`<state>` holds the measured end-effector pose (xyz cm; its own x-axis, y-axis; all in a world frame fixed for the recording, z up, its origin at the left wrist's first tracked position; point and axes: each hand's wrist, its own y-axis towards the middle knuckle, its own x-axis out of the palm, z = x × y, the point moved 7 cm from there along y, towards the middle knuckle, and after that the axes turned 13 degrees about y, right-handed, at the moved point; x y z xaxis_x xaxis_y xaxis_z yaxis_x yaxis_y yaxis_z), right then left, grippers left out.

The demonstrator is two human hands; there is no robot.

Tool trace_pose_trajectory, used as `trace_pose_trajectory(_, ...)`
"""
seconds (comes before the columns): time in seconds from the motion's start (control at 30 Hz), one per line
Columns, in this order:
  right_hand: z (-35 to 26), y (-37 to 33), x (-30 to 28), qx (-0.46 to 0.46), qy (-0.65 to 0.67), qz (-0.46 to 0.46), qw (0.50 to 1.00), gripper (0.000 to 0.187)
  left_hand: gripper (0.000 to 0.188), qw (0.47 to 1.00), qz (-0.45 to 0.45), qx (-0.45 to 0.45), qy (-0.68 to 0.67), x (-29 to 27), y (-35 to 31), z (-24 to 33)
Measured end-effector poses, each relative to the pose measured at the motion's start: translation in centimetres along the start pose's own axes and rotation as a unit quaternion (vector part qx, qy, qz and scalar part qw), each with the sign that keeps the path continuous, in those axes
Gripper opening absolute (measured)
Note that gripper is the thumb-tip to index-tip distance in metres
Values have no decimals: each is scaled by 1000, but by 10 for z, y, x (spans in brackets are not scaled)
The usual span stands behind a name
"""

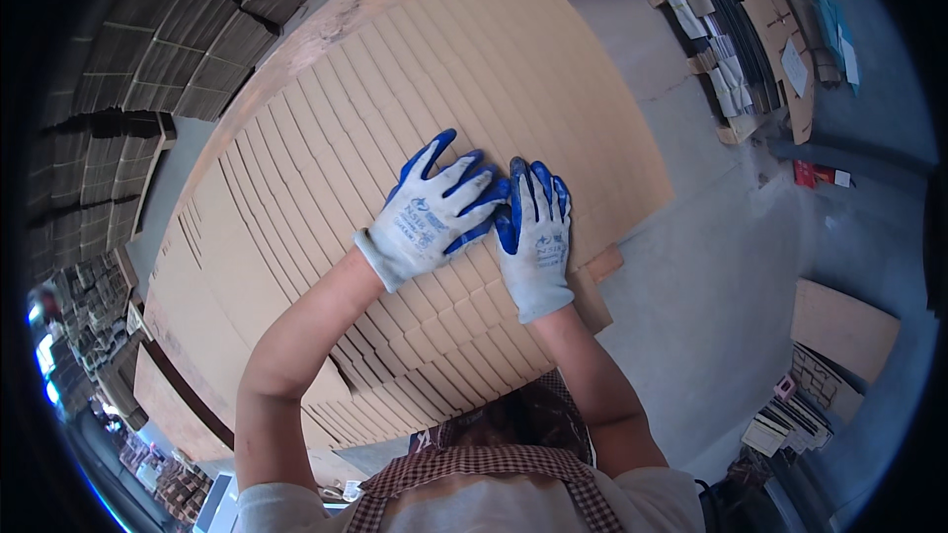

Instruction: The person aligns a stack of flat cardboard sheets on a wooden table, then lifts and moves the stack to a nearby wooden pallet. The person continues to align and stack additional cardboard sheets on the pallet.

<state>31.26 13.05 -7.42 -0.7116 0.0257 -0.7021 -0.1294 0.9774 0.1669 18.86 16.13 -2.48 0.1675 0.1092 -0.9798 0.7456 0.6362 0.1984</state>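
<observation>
Flat brown cardboard sheets lie fanned out in front of me, their overlapping edges making long rows of steps. My left hand rests on them near the middle, in a white knit glove with blue-coated fingers. Its fingers are spread, and I see nothing in its grasp. Right beside it lies my right hand, in a matching glove, fingers stretched forward over the sheets. The tips of the left fingers meet or overlap the right hand's thumb side. Both palms face down and are hidden.
Tied bundles of cardboard are piled at the far left. A reddish-brown board shows beyond the sheets. At the far right, dark and white stacked pieces stand on a pallet. A red box and a brown panel lie on the right-hand floor.
</observation>
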Motion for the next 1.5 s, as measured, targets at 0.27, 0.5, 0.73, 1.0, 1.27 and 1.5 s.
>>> trace_pose_trajectory(0.27,2,1,1,17,-14,-4,1000,52,18,999,-1,38,26,22,-2,0)
trace_pose_trajectory(0.5,1,1,2,27,-5,-20,999,58,30,999,-13,27,22,17,-12,-5)
trace_pose_trajectory(0.73,8,2,-5,48,73,-49,995,63,53,991,-6,-77,-108,-1,-13,-42)
trace_pose_trajectory(1.0,13,3,-4,71,85,-74,991,63,53,996,-10,31,-88,15,-7,-15)
trace_pose_trajectory(1.27,12,6,-7,79,87,-66,991,58,21,998,-11,63,-8,30,0,-3)
trace_pose_trajectory(1.5,14,6,-6,69,79,-58,993,58,20,998,20,54,-13,33,-1,-3)
